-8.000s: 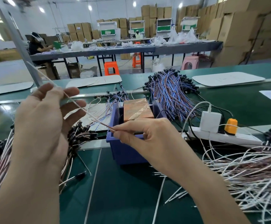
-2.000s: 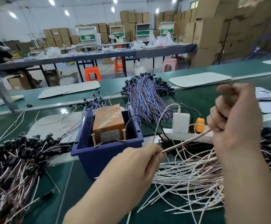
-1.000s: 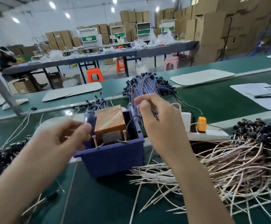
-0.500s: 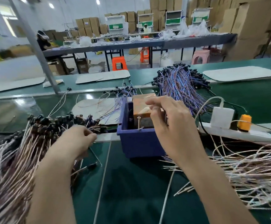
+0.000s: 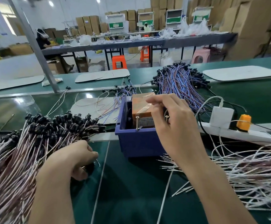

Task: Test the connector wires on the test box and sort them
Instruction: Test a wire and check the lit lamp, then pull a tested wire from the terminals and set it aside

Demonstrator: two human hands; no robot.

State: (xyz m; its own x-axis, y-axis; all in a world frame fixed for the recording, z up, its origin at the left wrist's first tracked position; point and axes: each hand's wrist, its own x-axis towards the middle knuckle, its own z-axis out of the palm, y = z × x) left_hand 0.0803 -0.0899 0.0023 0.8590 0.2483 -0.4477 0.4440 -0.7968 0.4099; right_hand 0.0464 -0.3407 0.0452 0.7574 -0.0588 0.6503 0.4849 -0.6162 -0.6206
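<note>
Green bench mat (image 5: 131,191) under everything. L hand (image 5: 76,159) sits low on it at the near edge of the heap of pink-white wires w/ black connectors (image 5: 26,151), fingers curled tight round one thin wire w/ black connector (image 5: 90,167). R hand (image 5: 175,126) is over the dark-blue plastic bin (image 5: 136,143), fingers bent onto the front of the orange tape-wrapped test box (image 5: 142,105) standing in that bin, by the right-side brass screw (image 5: 166,118); can't tell if it's pinching a wire end.

Vs half a sec ago: L hand has dropped from the connector heads to nearer the body; R hand same spot on the box.

Count: 2 screws on box front. 3 wire heaps: the left one, white-pink wire heap (image 5: 252,172) at right, blue-purple wire heap (image 5: 178,84) behind the bin. 1 white power strip (image 5: 244,135) w/ 1 white charger (image 5: 222,117) and 1 orange plug (image 5: 243,122).
</note>
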